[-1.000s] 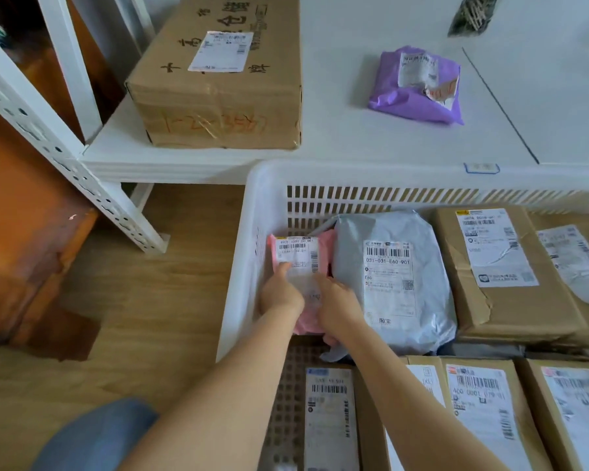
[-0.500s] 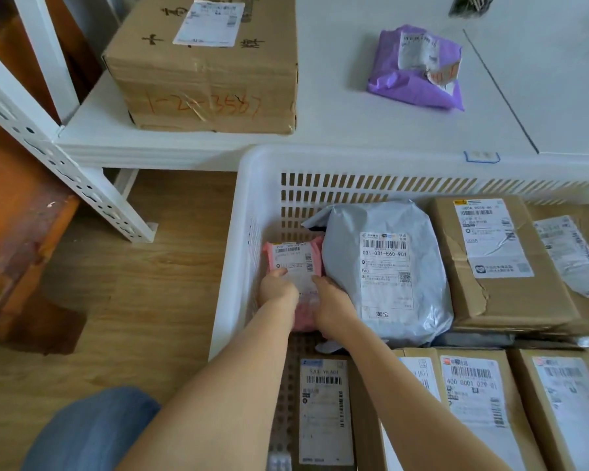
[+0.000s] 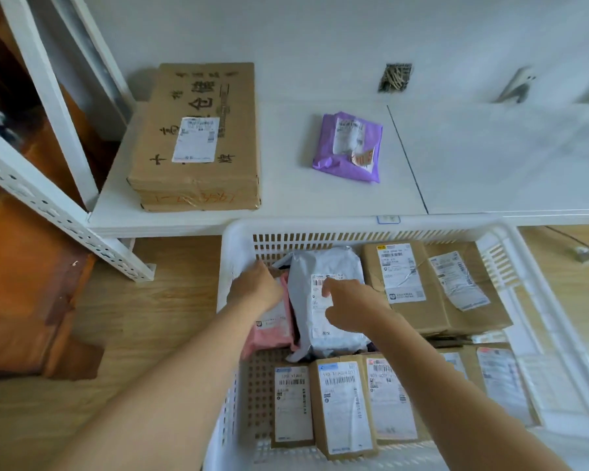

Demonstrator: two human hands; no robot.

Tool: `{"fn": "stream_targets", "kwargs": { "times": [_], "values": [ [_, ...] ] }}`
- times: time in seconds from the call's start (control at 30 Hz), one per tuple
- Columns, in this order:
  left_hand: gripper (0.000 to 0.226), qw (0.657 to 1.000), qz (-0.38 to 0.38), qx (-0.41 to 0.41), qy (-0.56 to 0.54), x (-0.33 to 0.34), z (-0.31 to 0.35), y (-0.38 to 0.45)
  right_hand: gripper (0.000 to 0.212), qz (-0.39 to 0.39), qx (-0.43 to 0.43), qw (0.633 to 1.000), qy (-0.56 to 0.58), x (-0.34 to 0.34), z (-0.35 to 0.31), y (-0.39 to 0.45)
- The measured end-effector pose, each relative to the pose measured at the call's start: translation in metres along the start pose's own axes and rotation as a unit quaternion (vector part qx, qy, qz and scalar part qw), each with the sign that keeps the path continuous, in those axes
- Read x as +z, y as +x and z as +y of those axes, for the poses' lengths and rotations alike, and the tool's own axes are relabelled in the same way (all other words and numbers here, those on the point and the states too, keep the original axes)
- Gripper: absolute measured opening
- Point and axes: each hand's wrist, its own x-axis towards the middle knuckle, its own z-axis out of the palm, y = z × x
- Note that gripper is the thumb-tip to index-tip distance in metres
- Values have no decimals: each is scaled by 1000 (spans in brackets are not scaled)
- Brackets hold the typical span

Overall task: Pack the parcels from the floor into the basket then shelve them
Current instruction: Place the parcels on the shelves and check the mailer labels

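Inside the basket [image 3: 538, 300], left hand [image 3: 254, 288] grips the pink parcel [image 3: 272, 331] for lifting shelfward, right hand [image 3: 349, 305] loosely curled, steadying the grey parcel [image 3: 334, 263] beside it

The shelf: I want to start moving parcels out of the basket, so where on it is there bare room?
The shelf is bare between the cardboard box and the purple parcel, and widely bare right of the purple parcel, past the dark seam. The basket is crowded; only a strip of perforated floor shows along its left wall, below the pink parcel.
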Motion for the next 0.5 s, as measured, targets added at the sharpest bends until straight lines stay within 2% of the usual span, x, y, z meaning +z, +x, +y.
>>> {"fn": "stream_targets", "kwargs": {
  "times": [0.1, 0.2, 0.27, 0.5],
  "values": [
    [44, 995, -33, 23, 88, -49, 19, -40, 32, -10, 5, 1000, -4, -45, -10, -32],
    [23, 985, -51, 39, 162, -101, 39, -79, 32, 19, -3, 1000, 3, -99, -26, -69],
    [17, 979, -52, 42, 192, -137, 54, -105, 31, 63, -10, 998, 10, -137, -34, -97],
    [41, 977, -12, 92, 191, -268, 111, -193, 30, 107, 1, 994, -26, -272, -65, -195]
  ]
}}
